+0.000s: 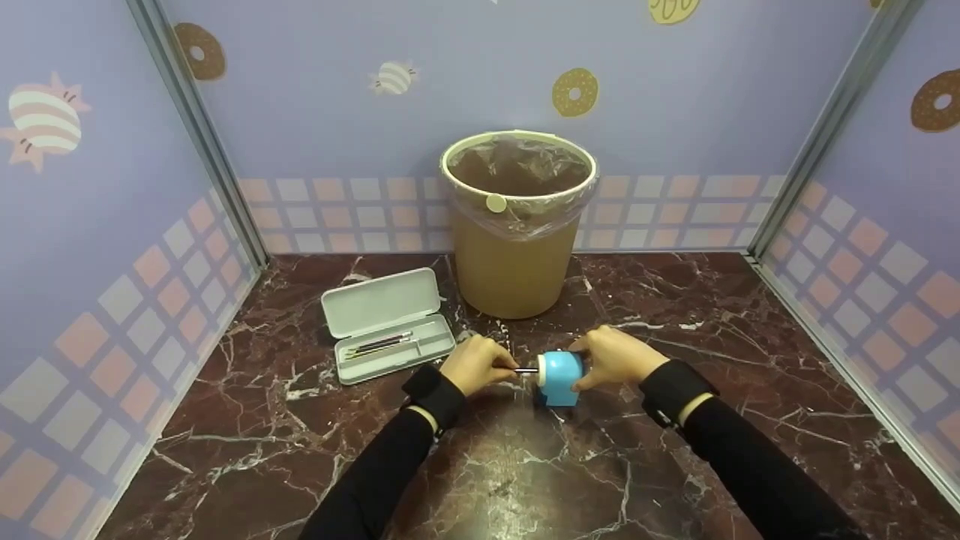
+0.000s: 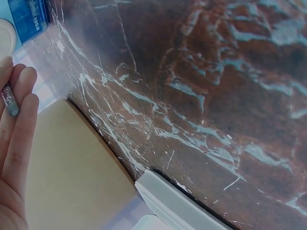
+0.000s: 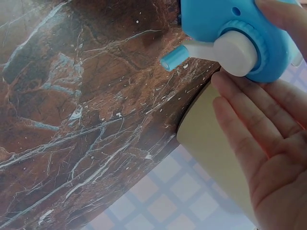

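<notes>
jutting from pinching left fingers (image 2: 19, 148), the pencil (image 1: 527, 370) meets a blue sharpener (image 1: 562, 376) clasped between right fingers (image 3: 235, 127).

Just below the centre of the head view, the crank pencil sharpener (image 1: 561, 373) appears to be of smooth, glossy plastic, and at the left edge of the left wrist view the pencil's ferrule (image 2: 8, 97) shines like metal. The tabletop (image 1: 510, 472) at the bottom looks like polished marble, whereas the waste bin (image 1: 512, 274) at upper middle seems rather matt plastic, with a thin, wrinkled, shiny plastic liner (image 1: 532, 217). Both sleeves (image 1: 761, 465), at the lower edge, are matt cloth.
</notes>
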Demonstrator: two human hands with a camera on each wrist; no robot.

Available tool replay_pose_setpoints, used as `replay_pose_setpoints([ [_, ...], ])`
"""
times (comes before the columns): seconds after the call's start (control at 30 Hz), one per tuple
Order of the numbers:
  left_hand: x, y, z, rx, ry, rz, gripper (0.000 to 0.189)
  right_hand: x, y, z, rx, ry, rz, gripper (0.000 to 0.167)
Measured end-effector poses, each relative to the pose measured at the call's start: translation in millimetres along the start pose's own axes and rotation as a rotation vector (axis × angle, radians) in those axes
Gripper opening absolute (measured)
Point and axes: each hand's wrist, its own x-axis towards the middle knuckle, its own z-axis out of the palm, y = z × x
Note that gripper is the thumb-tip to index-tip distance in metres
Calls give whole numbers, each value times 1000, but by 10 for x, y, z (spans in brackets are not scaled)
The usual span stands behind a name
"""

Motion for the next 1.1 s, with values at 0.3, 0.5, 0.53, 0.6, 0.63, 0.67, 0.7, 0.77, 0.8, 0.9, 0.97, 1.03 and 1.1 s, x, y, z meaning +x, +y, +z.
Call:
replay_pose_setpoints([
  [0.3, 0, -30, -21, -1, -19, 15, 10, -4, 0, 1, 10, -6, 0, 44],
  [0.5, 5, -52, -39, 12, -19, 40, 10, -3, 3, 8, 13, 2, -7, 41],
  [0.53, 7, -58, -40, 13, -24, 44, 10, -4, 1, 10, 12, 3, -7, 41],
  [0.6, 13, -56, -53, 24, -34, 50, 9, -7, -2, 13, 8, 5, -1, 41],
  [0.63, 15, -56, -58, 25, -39, 53, 9, -7, -4, 13, 4, 7, 0, 42],
  [0.67, 17, -55, -61, 27, -42, 57, 9, -9, -4, 14, 1, 9, 3, 43],
  [0.7, 19, -55, -62, 29, -42, 63, 9, -9, -3, 13, -3, 9, 6, 43],
  [0.77, 20, -55, -65, 26, -43, 69, 9, -11, 3, 13, -14, 11, 10, 43],
  [0.8, 19, -59, -62, 22, -40, 76, 10, -13, 5, 12, -18, 12, 11, 43],
  [0.9, 13, -82, -49, 18, -30, 95, 10, -17, 12, 13, -17, 11, 1, 42],
  [0.97, 10, -92, -50, 14, -26, 98, 10, -14, 10, 11, -13, 10, -4, 43],
  [1.03, 13, -95, -57, 6, -31, 93, 9, -9, 9, 11, -8, 9, -9, 43],
  [1.1, 20, -94, -68, -8, -41, 80, 8, -4, 5, 8, -10, 10, -5, 42],
])
